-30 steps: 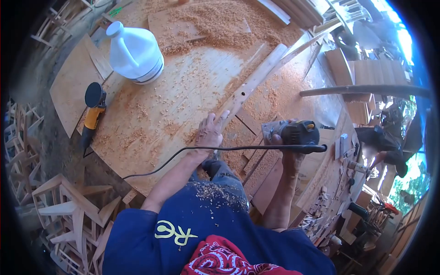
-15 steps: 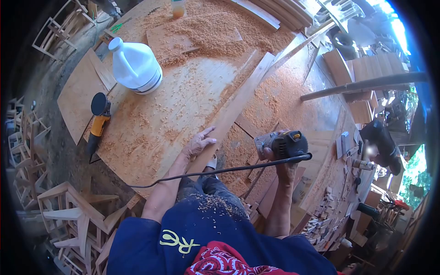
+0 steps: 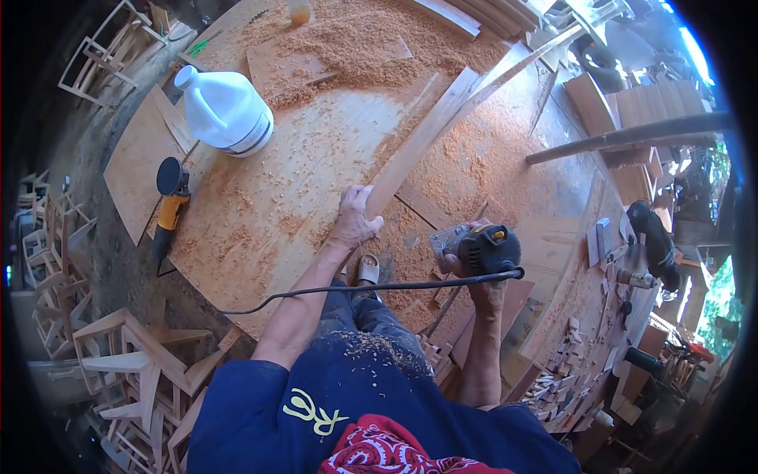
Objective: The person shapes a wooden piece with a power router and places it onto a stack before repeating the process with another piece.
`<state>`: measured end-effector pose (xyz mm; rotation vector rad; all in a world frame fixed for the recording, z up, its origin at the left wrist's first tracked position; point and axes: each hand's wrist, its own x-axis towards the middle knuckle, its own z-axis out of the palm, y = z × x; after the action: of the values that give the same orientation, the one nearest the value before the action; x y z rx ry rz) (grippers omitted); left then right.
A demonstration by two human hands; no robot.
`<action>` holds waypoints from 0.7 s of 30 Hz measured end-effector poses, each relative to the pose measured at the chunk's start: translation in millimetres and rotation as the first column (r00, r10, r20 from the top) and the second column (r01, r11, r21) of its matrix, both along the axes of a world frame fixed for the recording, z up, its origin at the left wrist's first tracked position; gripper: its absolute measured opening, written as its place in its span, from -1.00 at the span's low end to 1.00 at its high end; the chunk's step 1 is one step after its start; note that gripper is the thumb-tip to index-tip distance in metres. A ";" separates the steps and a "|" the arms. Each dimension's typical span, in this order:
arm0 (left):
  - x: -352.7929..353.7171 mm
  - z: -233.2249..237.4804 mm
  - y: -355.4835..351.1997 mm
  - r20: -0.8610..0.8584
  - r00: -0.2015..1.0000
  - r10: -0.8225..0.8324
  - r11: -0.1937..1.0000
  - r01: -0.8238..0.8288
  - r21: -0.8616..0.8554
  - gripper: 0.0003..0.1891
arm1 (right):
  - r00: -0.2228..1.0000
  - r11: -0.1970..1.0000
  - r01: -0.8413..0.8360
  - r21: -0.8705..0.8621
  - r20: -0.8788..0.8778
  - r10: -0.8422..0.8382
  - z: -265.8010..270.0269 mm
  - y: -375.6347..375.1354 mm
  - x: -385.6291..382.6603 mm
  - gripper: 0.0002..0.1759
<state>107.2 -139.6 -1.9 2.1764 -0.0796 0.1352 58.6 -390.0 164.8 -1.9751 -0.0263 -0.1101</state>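
My left hand [image 3: 357, 218] is closed round the near end of a long wooden board [image 3: 422, 142], with the thumb on its right edge. The board slants away to the upper right over the worktable. In my right hand [image 3: 488, 292] is a black trim router [image 3: 491, 250], held off to the right of the board and apart from it. Its clear base [image 3: 446, 243] faces left. Most of the right-hand fingers are hidden behind the router. A black power cord [image 3: 379, 287] runs from the router leftward across my left forearm.
A white jug [image 3: 227, 113] and a yellow-black angle grinder [image 3: 170, 209] stand at the left of the worktable [image 3: 237, 261]. Wood shavings [image 3: 355, 51] heap at the back. A pole [image 3: 624, 136] juts in from the right. Wooden frames [image 3: 142, 363] crowd the lower left; small offcuts [image 3: 557, 363] lie lower right.
My left hand has moved from lying along the board to gripping its near end, which has shifted away from my body. The router has moved slightly left.
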 end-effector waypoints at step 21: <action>-8.6 -3.8 87.3 -0.277 0.921 -0.274 0.961 0.251 -0.115 -0.17 | 0.995 0.981 0.083 0.173 0.036 -0.091 -37.6 102.7 -113.5 -0.26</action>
<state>98.6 -52.3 -5.7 2.0626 -0.1942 -0.3310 -54.9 -287.3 127.2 -1.8020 0.0398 -0.2064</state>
